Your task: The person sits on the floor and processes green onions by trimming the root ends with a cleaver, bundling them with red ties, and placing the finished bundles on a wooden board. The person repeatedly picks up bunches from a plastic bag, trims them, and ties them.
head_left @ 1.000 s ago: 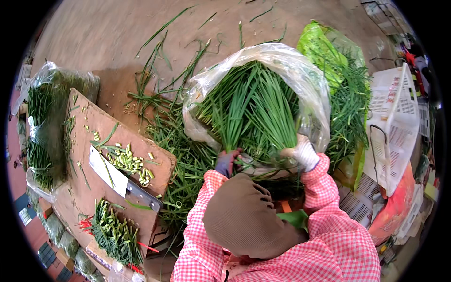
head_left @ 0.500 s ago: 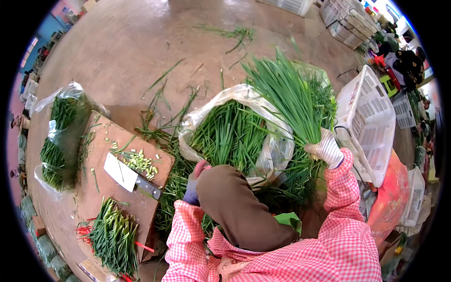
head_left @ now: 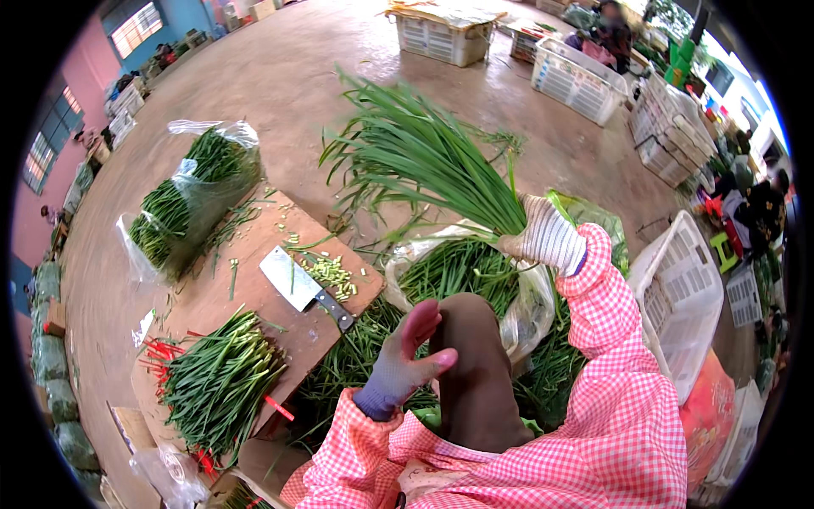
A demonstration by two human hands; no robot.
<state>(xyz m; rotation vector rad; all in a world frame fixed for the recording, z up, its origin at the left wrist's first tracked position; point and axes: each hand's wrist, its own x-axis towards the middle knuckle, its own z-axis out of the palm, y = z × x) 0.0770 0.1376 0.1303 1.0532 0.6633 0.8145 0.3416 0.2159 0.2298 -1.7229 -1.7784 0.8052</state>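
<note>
My right hand [head_left: 547,237], in a striped knit glove, is closed round the cut ends of a large bunch of garlic chives [head_left: 424,157]. Its long green leaves fan out to the upper left, above a clear plastic bag [head_left: 530,318] holding more chives [head_left: 462,276]. Bare fingertips show from the grey glove on my left hand [head_left: 407,356], which is empty with fingers apart, beside my knee. To its left a cleaver [head_left: 292,280] lies on a wooden board [head_left: 246,263] among chopped stem ends [head_left: 329,276]. Tied chives [head_left: 225,373] rest on the board's near end.
Beyond the board's left edge lies a clear bag of chives [head_left: 191,199]. A white plastic crate [head_left: 678,293] stands close on my right, near a red sack [head_left: 708,416]. More crates [head_left: 581,81] stand far off, with people at the right. Red ties [head_left: 161,360] lie by the bundle.
My right hand has lifted the chives up and leftward over the bag; their leaves now lean left. My left hand has come off my knee and opened. The view has turned.
</note>
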